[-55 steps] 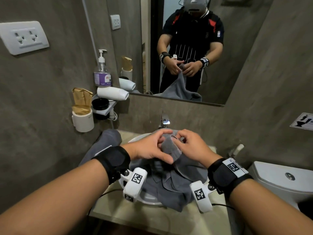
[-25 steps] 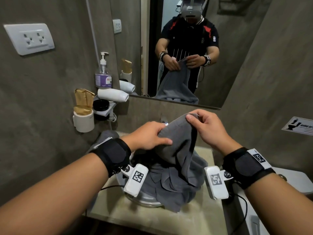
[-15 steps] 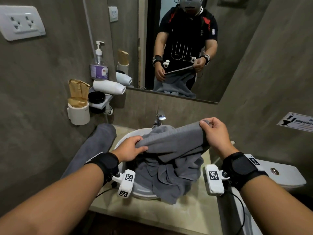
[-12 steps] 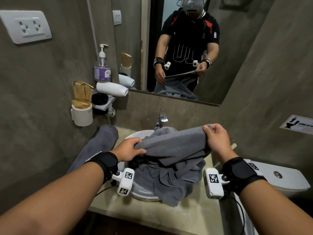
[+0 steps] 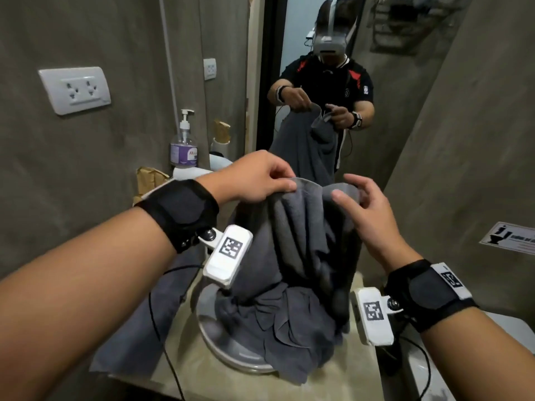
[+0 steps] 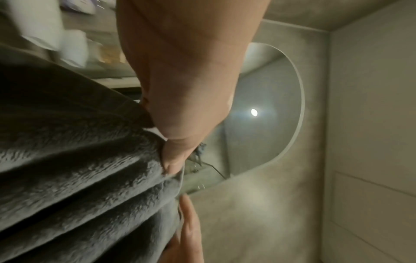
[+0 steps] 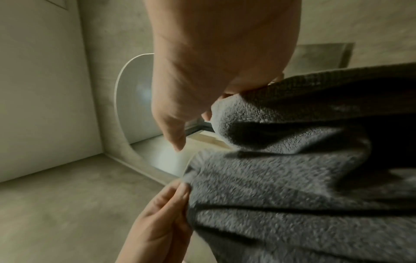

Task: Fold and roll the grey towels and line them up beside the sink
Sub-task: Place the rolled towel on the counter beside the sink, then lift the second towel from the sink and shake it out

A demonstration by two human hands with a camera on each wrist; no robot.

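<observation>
A dark grey towel (image 5: 304,256) hangs bunched from both my hands, its lower part heaped in the white sink (image 5: 228,351). My left hand (image 5: 285,183) pinches the towel's top edge between thumb and fingers; the left wrist view shows the thumb (image 6: 173,160) pressed on the hem. My right hand (image 5: 347,189) is close beside it, fingers curled round a fold of the same edge, thumb (image 7: 175,142) sticking out free. A second grey towel (image 5: 136,337) lies flat on the counter left of the sink, partly hidden by my left arm.
A soap pump bottle (image 5: 183,146), a white hair dryer (image 5: 191,172) and a paper-filled holder (image 5: 150,180) hang on the left wall. The mirror (image 5: 318,82) is ahead. A toilet tank (image 5: 509,319) stands right of the beige counter (image 5: 362,380).
Half a second ago the towel was stretched wide between my hands low over the sink. Both hands have risen and come together, so the towel now hangs bunched.
</observation>
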